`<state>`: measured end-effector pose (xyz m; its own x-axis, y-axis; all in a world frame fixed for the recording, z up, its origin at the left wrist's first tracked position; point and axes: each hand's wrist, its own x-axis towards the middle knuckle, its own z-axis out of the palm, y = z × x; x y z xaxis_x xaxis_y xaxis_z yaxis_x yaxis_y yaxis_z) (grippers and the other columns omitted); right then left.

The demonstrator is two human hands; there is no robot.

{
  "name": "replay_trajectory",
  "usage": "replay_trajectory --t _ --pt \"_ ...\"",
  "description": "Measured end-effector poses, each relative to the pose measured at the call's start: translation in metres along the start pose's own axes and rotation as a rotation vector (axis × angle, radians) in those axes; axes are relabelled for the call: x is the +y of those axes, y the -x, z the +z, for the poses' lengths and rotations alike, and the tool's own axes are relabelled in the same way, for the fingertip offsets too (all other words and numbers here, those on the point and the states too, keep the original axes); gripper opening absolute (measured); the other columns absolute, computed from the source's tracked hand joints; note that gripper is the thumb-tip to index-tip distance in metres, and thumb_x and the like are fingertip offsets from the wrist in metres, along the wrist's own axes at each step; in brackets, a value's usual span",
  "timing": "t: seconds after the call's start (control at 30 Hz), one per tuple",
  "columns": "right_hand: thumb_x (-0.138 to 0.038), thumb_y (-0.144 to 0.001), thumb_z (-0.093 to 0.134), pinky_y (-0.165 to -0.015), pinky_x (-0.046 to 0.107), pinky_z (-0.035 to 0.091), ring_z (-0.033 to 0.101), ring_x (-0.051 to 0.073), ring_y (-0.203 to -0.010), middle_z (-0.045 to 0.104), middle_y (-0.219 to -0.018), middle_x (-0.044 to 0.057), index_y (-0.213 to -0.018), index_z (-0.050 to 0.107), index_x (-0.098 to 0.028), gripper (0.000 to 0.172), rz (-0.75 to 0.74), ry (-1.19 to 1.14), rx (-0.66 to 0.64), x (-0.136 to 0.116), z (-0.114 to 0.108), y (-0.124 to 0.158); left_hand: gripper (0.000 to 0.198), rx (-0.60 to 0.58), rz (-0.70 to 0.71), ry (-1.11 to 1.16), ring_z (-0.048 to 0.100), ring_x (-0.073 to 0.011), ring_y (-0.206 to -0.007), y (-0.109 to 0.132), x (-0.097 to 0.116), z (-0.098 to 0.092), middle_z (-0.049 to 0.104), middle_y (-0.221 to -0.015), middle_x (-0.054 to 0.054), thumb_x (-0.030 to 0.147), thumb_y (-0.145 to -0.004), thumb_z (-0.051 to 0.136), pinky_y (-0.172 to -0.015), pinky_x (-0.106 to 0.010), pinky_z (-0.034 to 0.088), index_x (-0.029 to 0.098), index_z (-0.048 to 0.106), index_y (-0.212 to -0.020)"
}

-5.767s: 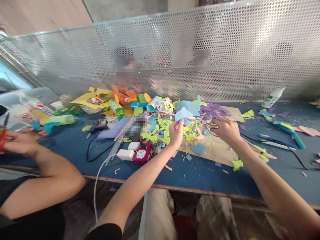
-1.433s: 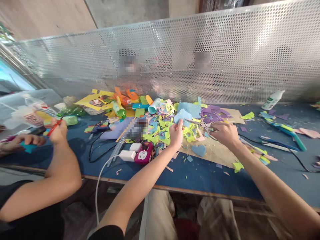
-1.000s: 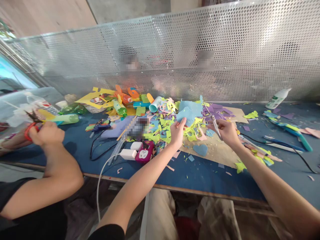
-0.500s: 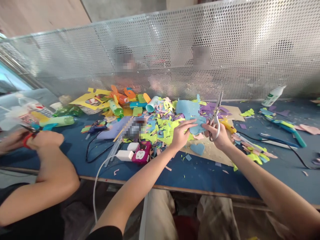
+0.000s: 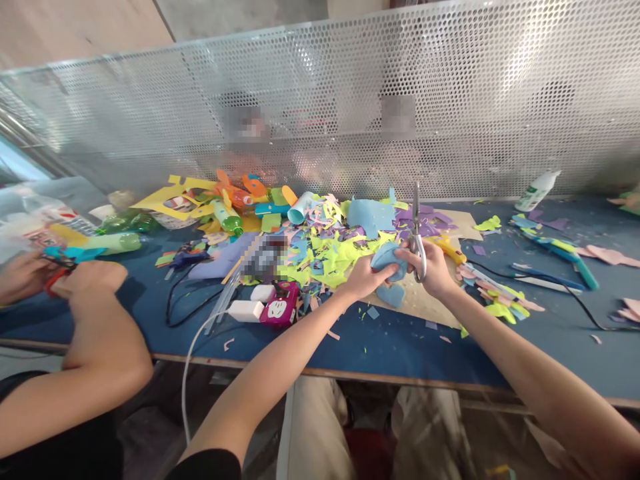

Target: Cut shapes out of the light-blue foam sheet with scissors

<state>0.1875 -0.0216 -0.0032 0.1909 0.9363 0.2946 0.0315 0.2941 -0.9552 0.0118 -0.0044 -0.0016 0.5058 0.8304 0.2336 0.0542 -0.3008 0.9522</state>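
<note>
My left hand [image 5: 367, 277] is closed on a blue piece of paper [image 5: 387, 259], thumb on top, near the middle of the table. Silver scissors [image 5: 418, 250] are in my right hand [image 5: 433, 270], their blades pointing up and away from me. The fingertips of that hand also touch the right edge of the blue piece. Just below my hands, a blue paper heart [image 5: 391, 295] lies on a brown sheet [image 5: 435, 307]. A larger blue sheet [image 5: 371, 215] rests on the scrap pile behind them.
Colourful paper scraps [image 5: 330, 257] cover the table's middle. Left of my forearm sits a magenta power socket [image 5: 281, 305] with white plugs and a cable. A co-worker's hands [image 5: 95, 277] hold red-handled scissors at far left. A glue bottle [image 5: 537, 191] stands tilted by the perforated metal screen [image 5: 320, 87].
My left fingers have gone from stretched over the blue piece to gripping its edge. The piece has turned up off the table, and the scissors now point straighter up.
</note>
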Motion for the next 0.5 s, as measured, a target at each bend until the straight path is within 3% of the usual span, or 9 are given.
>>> replay_trajectory --t 0.23,0.33,0.5 --pt "-0.046 -0.077 0.072 -0.041 0.025 0.036 0.044 0.011 -0.038 0.052 -0.044 -0.004 -0.070 0.062 -0.021 0.028 0.008 0.021 0.002 0.002 0.002 0.002 0.037 0.351 0.078 0.033 0.050 -0.0106 -0.056 -0.004 0.002 0.001 0.061 -0.069 -0.002 0.053 -0.080 0.066 -0.052 -0.022 0.038 0.016 0.067 -0.085" --pt "-0.046 -0.077 0.072 -0.041 0.025 0.035 0.043 0.011 -0.039 0.051 -0.044 -0.004 -0.067 0.059 -0.022 0.029 0.022 0.031 -0.035 0.002 0.005 0.004 0.037 0.373 0.106 0.072 0.052 -0.0108 -0.059 -0.005 0.004 -0.002 0.063 -0.074 -0.003 0.052 -0.080 0.066 -0.055 -0.022 0.040 0.016 0.067 -0.091" --pt "-0.049 -0.080 0.068 -0.041 0.025 0.035 0.045 0.012 -0.040 0.055 -0.047 -0.002 -0.061 0.055 -0.023 0.035 0.039 0.066 -0.092 -0.002 0.011 0.011 0.036 0.350 0.094 0.061 0.052 -0.0113 -0.059 0.000 0.006 -0.002 0.061 -0.068 -0.002 0.051 -0.080 0.067 -0.056 -0.023 0.040 0.015 0.066 -0.081"
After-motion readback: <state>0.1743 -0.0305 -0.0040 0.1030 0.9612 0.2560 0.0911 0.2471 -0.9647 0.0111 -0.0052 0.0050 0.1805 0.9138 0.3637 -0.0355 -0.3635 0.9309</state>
